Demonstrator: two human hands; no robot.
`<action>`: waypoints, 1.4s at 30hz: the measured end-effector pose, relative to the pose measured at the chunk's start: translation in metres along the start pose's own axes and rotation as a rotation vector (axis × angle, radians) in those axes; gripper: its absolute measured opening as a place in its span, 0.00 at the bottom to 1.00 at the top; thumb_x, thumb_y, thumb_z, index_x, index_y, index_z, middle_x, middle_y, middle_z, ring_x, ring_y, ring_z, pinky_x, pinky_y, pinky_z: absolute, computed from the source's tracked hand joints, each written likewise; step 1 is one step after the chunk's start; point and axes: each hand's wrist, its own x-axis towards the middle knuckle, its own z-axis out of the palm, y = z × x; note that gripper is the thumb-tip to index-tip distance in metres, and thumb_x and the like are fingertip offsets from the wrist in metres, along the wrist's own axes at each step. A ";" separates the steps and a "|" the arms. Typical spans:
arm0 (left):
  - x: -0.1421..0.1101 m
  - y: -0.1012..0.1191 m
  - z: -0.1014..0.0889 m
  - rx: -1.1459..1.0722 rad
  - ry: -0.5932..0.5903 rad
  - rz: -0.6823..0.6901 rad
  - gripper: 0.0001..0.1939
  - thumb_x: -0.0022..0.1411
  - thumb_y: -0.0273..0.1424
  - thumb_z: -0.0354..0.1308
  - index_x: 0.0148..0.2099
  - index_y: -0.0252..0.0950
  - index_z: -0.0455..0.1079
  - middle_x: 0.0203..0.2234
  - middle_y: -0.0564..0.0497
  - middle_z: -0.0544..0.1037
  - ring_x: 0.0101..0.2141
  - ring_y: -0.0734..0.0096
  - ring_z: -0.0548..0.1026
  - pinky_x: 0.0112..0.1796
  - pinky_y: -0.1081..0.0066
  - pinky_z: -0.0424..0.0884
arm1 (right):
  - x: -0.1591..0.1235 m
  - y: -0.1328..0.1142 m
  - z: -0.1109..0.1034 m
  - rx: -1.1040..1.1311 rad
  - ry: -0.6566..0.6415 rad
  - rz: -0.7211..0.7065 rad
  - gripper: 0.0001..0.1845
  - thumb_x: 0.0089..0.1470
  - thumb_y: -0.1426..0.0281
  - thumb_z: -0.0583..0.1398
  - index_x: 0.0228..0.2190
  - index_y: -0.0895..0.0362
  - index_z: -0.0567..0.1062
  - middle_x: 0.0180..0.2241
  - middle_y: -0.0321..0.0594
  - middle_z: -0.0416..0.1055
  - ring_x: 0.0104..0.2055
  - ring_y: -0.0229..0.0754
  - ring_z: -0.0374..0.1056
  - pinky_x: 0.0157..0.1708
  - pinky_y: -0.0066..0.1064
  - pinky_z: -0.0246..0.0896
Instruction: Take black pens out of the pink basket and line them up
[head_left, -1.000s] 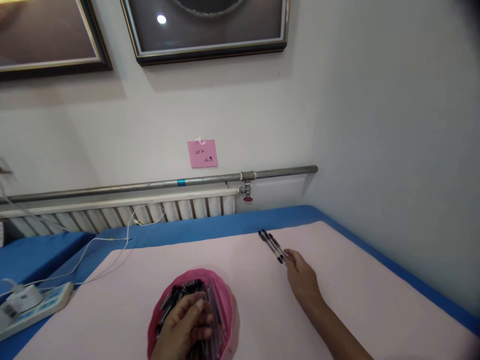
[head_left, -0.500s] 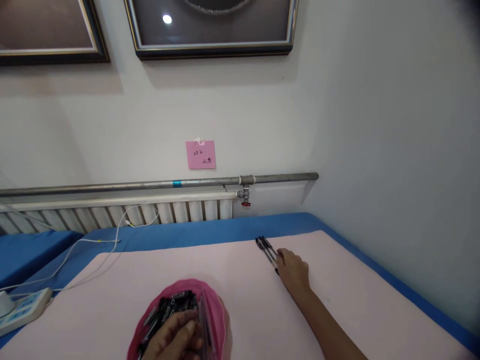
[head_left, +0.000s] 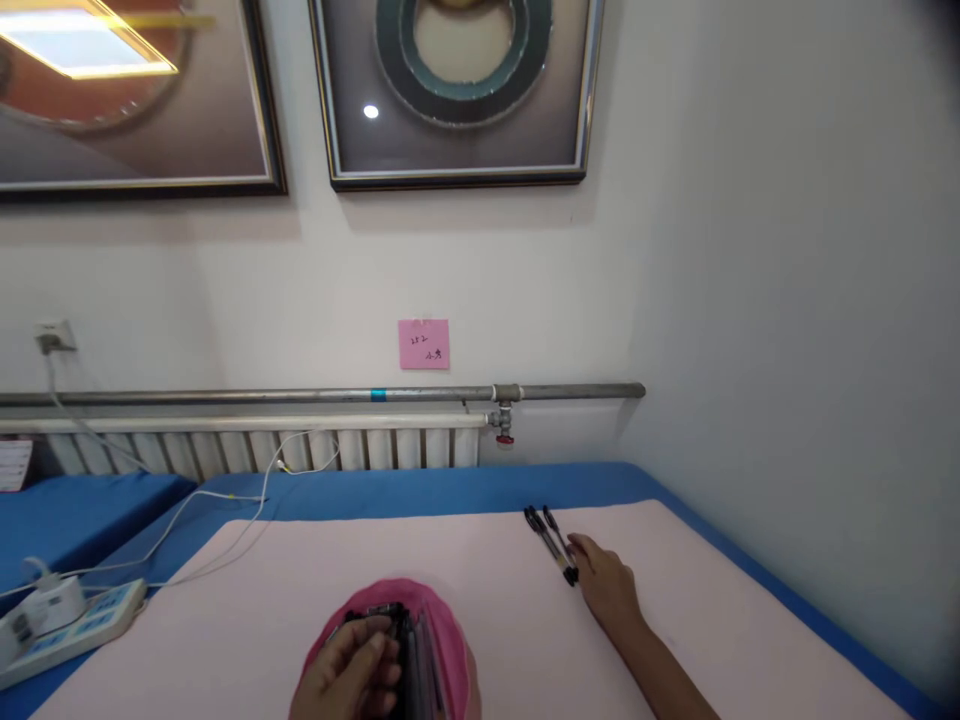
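Clear, black-ended pens (head_left: pixel 555 551) lie slantwise on pink sheeting (head_left: pixel 720 580).

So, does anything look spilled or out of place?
Nothing looks spilled or damaged. Only the white cable looks untidy, straggling over the blue cloth at the left; the pens by the right hand lie roughly side by side.

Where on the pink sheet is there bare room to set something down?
The sheet is bare between the basket and the right hand, right of that hand up to the blue border, and left of the basket, short of the cable. It is crowded in the basket under the left hand and at the loose pens by the right hand.
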 end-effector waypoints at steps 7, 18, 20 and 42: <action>0.010 0.007 -0.014 -0.027 -0.008 -0.002 0.19 0.37 0.35 0.68 0.33 0.32 0.70 0.23 0.49 0.77 0.23 0.72 0.73 0.25 0.73 0.68 | -0.005 0.000 -0.004 0.015 0.021 -0.021 0.20 0.56 0.67 0.46 0.45 0.53 0.71 0.39 0.40 0.76 0.42 0.46 0.69 0.40 0.33 0.57; 0.009 0.007 -0.016 -0.030 -0.039 0.035 0.18 0.41 0.35 0.66 0.34 0.32 0.69 0.24 0.49 0.76 0.23 0.72 0.73 0.24 0.74 0.68 | -0.005 -0.002 -0.005 0.102 0.049 -0.033 0.17 0.52 0.69 0.50 0.40 0.50 0.74 0.39 0.39 0.76 0.44 0.52 0.68 0.42 0.40 0.57; 0.008 0.014 -0.021 -0.039 -0.019 0.044 0.18 0.42 0.34 0.66 0.36 0.32 0.69 0.25 0.49 0.76 0.24 0.72 0.73 0.26 0.73 0.68 | -0.007 -0.003 -0.009 0.151 0.056 -0.026 0.15 0.52 0.68 0.50 0.37 0.49 0.74 0.37 0.39 0.77 0.43 0.52 0.69 0.41 0.39 0.57; -0.001 0.034 -0.036 0.543 0.125 0.380 0.06 0.51 0.32 0.53 0.29 0.35 0.69 0.21 0.54 0.71 0.24 0.72 0.68 0.27 0.73 0.61 | -0.135 -0.129 -0.034 0.833 -0.260 -0.164 0.13 0.50 0.61 0.52 0.30 0.53 0.73 0.17 0.33 0.67 0.21 0.39 0.65 0.20 0.28 0.59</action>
